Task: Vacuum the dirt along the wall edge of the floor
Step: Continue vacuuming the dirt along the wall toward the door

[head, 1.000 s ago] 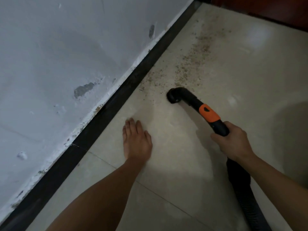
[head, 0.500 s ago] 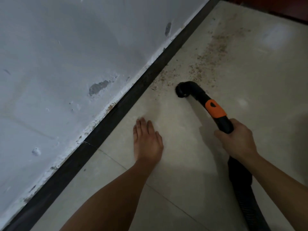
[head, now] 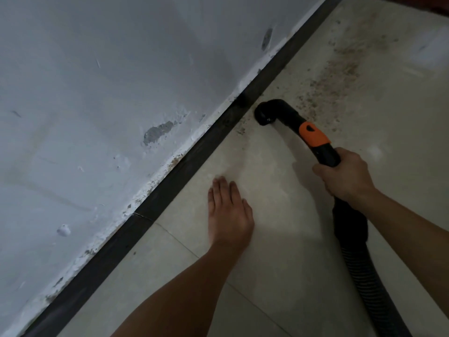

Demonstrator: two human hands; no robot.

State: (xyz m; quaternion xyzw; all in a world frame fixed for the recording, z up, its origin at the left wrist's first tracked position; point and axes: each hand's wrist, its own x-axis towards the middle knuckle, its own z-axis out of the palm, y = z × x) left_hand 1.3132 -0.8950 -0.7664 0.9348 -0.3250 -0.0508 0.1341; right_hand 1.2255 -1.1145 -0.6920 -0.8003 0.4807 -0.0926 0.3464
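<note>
My right hand (head: 345, 175) grips the black vacuum handle just behind its orange collar (head: 313, 134). The bent black nozzle (head: 267, 114) sits mouth-down on the pale floor tile, close to the dark skirting strip (head: 213, 135) at the foot of the wall. Brown specks of dirt (head: 340, 79) spread over the tile beyond and to the right of the nozzle, with a few specks beside it at the skirting. My left hand (head: 228, 212) rests flat on the floor, fingers straight, nearer to me than the nozzle.
The scuffed white wall (head: 97, 105) fills the left side, with chipped paint patches. The ribbed black hose (head: 364, 276) runs from the handle down to the bottom right. A tile joint (head: 175, 235) crosses the floor below my left hand.
The nozzle has slid left, from the open tile to right beside the skirting strip. My left hand stays flat on the floor.
</note>
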